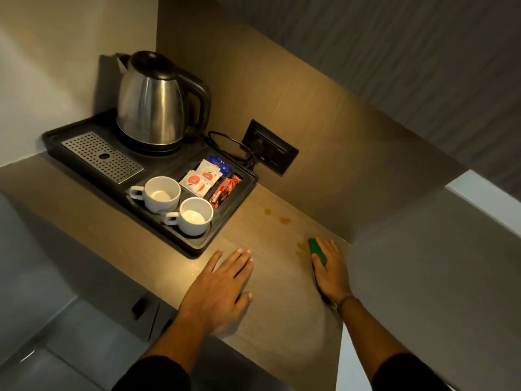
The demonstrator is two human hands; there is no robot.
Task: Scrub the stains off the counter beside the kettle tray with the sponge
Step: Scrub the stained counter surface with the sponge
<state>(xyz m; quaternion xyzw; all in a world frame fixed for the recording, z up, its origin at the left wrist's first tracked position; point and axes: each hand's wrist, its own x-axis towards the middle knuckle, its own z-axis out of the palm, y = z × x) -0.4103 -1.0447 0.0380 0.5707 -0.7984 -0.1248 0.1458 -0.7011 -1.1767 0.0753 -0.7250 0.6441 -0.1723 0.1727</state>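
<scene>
A green sponge (pixel 317 251) lies on the wooden counter (pixel 282 306) near the back panel, with my right hand (pixel 329 268) pressed over it and gripping it. Brown stains (pixel 284 220) dot the counter between the sponge and the black kettle tray (pixel 197 244); another stain (pixel 300 245) sits just left of the sponge. My left hand (pixel 220 289) rests flat on the counter, fingers spread, right by the tray's near corner.
On the tray stand a steel kettle (pixel 153 103), two white cups (pixel 160 193), sachets (pixel 201 176) and a metal drip grille (pixel 103 156). A wall socket (pixel 270 148) with the kettle cord sits on the back panel. The counter's front edge runs under my forearms.
</scene>
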